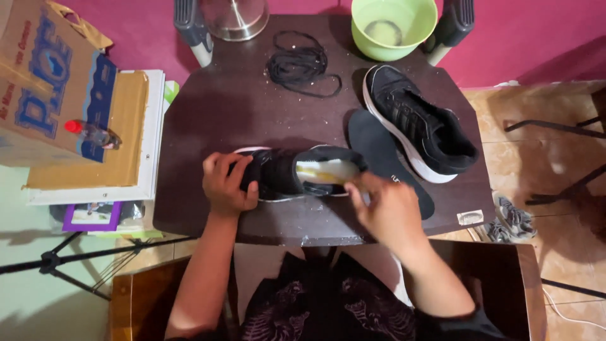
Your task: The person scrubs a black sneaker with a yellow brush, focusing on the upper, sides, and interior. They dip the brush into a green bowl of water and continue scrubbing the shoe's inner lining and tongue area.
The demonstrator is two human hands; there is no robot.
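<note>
A black sneaker with a white sole lies crosswise on the dark table, its opening showing a pale yellowish inside. My left hand grips its toe end. My right hand is at the shoe's opening, fingers pinched on something small and pale at the heel; what it is I cannot tell. A second black sneaker stands upright to the right, with a dark insole lying flat beside it. A black shoelace is coiled further back.
A green bowl and a metal pot stand at the table's far edge. A cardboard box with a small bottle sits on stacked boards to the left. A tripod leg crosses the floor at left; a rag lies at right.
</note>
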